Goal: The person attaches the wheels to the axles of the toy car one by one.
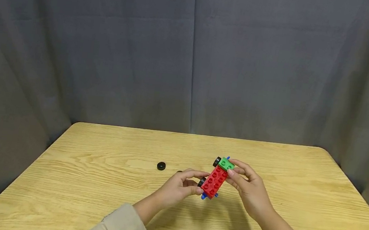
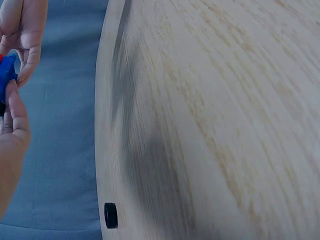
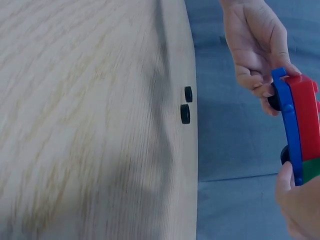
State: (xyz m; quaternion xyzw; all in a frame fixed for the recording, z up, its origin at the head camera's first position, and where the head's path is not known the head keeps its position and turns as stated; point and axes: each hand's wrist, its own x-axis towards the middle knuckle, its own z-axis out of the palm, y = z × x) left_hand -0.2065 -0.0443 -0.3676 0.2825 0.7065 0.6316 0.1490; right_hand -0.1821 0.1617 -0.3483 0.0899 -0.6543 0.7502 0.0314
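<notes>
Sleeves [image 1: 124,226] lying nearest. I'm watching left fingers [image 1: 194,174] pinching car [image 1: 213,183] at wheel [image 1: 201,182], right fingers [image 1: 238,179] gripping green block [image 1: 224,164]. Likely seating wheel; next move needing firm inward push.

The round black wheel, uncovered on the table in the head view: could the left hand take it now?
Probably not immediately: the left hand holds the red, green and blue plastic toy car. Once freed, likely yes; the round black wheel lies nearby, uncovered.

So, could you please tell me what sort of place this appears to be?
Probably a curtained-off tabletop workspace, perhaps arranged for filming: grey curtains hang behind and beside a wood-grain table, with a toy brick vehicle held over it.
</notes>
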